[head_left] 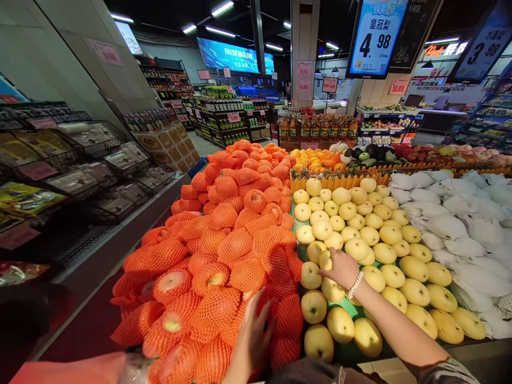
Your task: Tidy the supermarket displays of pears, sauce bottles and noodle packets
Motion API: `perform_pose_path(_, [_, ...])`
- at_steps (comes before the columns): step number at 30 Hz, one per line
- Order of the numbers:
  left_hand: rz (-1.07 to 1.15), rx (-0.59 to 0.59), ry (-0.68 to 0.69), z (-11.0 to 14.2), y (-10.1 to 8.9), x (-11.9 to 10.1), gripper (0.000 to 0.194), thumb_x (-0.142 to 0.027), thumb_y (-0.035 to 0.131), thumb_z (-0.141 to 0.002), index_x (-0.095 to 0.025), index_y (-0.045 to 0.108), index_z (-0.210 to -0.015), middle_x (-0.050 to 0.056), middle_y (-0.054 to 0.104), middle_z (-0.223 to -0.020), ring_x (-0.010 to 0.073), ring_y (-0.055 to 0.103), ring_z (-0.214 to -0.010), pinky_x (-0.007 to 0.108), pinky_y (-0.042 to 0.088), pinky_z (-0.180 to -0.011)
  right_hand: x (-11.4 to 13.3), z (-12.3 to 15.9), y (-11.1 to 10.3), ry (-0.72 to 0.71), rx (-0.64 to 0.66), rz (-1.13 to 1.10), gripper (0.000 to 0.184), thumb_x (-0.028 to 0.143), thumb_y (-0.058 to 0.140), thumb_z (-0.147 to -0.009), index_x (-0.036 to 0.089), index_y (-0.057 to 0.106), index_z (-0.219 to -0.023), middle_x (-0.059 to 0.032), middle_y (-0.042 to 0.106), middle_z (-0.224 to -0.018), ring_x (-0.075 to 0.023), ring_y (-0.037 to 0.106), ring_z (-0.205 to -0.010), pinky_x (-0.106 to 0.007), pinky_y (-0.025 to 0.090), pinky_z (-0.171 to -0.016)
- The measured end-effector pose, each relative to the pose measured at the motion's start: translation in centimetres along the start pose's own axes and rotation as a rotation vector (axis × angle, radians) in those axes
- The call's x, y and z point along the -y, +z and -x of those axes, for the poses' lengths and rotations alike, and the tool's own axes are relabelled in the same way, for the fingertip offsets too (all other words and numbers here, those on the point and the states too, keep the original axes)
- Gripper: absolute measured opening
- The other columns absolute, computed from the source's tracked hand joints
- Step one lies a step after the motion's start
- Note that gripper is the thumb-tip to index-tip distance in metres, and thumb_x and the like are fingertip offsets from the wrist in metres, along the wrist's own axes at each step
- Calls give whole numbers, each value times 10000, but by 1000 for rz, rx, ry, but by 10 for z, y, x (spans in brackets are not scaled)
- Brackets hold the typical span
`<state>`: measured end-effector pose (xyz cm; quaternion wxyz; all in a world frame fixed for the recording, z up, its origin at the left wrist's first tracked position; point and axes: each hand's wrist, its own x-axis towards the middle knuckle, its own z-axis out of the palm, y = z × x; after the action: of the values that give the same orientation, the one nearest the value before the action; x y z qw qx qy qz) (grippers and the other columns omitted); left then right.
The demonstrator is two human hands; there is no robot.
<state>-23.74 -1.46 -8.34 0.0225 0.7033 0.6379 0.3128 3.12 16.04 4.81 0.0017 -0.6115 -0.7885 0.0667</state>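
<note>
Lying to the right of the heap of orange-netted fruit (pixel 232 240) in the head view, yellow pears (pixel 352 218) stand in loose rows on a green mat (pixel 354 309). One small pear (pixel 326 260), near the heap's right edge, sits at the grip of the right hand (pixel 343 268), between thumb and fingers; other pears lie under and around that hand. White-netted fruit (pixel 452 218) fills the space farther right of the heap.

Legible writing: beyond the heap and to its right, a price screen (pixel 372 40) reads 皇冠梨 4.98; a second screen (pixel 482 45), farther right, reads 水晶梨 3.98. A pink sign (pixel 398 87) between them shows 16.80. Behind the heap, a blue banner (pixel 228 54) bears FRESH AND LIVE.

The right grip is partly open, its fingers bent about the small pear; firm closure cannot be told. A beaded bracelet (pixel 355 284) circles the wrist. The left hand (pixel 253 319), at the heap's near right part, has its fingers spread and holds nothing visible; contact with the netting cannot be told.
</note>
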Motion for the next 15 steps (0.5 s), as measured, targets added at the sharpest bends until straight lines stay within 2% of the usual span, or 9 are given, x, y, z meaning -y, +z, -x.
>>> perform_pose_path(4, [16,-19,15,-2,-1,-1,368,-246,524,-963,-209,633,-1313,172,439,-1506,348,474,-1384,575,521,-1067,4,-6,1,-44,-22,-95,608,489,811,-718,135,606,-1168,-162,722,-1049,-326,699,-948,-357,489,-766])
perform_pose_path(7, [32,-11,-4,0,-1,-2,382,-241,520,-961,-218,630,-1327,167,442,-1511,349,473,-1384,580,515,-1071,16,-19,-2,-208,-131,-331,670,459,823,-715,172,566,-1263,-108,683,-1170,-274,668,-1044,-339,495,-866])
perform_pose_path(9, [39,1,-15,1,0,-2,392,-234,514,-962,-224,625,-1337,160,433,-1525,343,468,-1392,572,509,-1082,31,-30,1,-323,-123,-438,678,439,849,-696,204,572,-1269,-73,653,-1209,-237,658,-1042,-315,501,-890])
perform_pose_path(12, [30,-20,2,2,-1,-1,390,-234,512,-958,-224,632,-1329,159,436,-1524,346,475,-1386,569,517,-1074,53,-46,12,-356,-69,-395,587,405,864,-697,233,619,-1202,-70,653,-1156,-245,657,-992,-333,522,-860])
perform_pose_path(15, [16,-45,13,3,-6,2,384,-253,512,-960,-238,634,-1325,151,438,-1527,355,468,-1390,585,512,-1076,69,-54,25,-261,-91,-250,524,376,837,-745,256,621,-1206,-103,662,-1142,-292,646,-1031,-371,533,-841])
